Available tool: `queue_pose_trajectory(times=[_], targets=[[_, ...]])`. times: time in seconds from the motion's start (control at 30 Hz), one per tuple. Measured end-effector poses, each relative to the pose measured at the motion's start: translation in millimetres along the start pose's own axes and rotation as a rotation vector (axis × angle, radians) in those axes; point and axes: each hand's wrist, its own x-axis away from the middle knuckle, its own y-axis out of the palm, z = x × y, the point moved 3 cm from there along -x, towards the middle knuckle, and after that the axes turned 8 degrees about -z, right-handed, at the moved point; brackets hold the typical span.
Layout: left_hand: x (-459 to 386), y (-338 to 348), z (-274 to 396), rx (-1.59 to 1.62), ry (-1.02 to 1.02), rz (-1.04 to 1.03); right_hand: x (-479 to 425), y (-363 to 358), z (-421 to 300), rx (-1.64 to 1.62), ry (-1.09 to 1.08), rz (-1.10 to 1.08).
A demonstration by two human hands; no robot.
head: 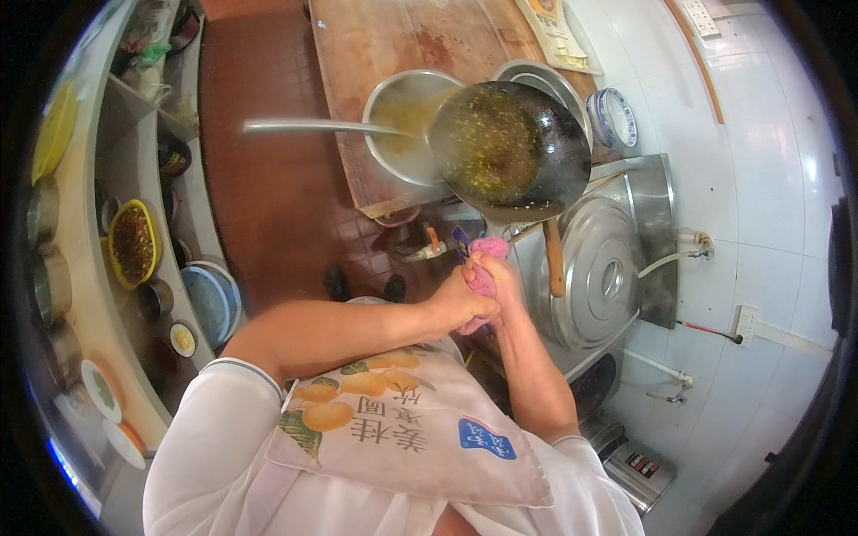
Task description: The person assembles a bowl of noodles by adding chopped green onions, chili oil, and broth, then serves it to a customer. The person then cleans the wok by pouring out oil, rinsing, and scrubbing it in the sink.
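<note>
My left hand and my right hand are closed together around a bunched pink cloth. A narrow blue printed piece sticks out beside the cloth. Just beyond my hands is a dark wok holding brown oily liquid with yellow-green bits. Whether a wok handle runs inside the cloth is hidden. A wooden handle extends from under the wok's near rim, to the right of my hands. Left of the wok, a steel basin holds cloudy yellowish liquid, with a metal ladle handle leaning out over its rim.
The wooden table carries the basin, another metal bowl and an opened food packet. Stacked bowls stand by the tiled wall. A large lidded pot is at right. Left shelves hold a yellow bowl of chillies.
</note>
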Motion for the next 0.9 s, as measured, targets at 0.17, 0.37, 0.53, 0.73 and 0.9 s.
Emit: queue_pose_trajectory(times=[0.17, 0.37, 0.53, 0.73, 0.9], targets=[[-9.1, -4.1, -11.5, 0.004, 0.074, -0.005, 2.2, 4.0, -4.8, -0.002, -0.001, 0.062], [-7.2, -1.3, -2.7, -0.023, -0.022, -0.123, 0.1, -8.0, -2.8, -0.008, 0.000, 0.075], [-5.0, 2.9, -2.4, 0.098, 0.020, -0.216, 8.8, -0.6, -9.0, 0.014, -0.026, 0.160], [4.8, 10.5, 16.8, 0.152, 0.022, -0.313, 7.0, -16.1, -3.1, 0.196, -0.050, 0.280], [5.4, 12.4, 19.2, 0.169, 0.049, -0.352, 0.9, -34.6, -1.1, 0.329, -0.022, 0.263]])
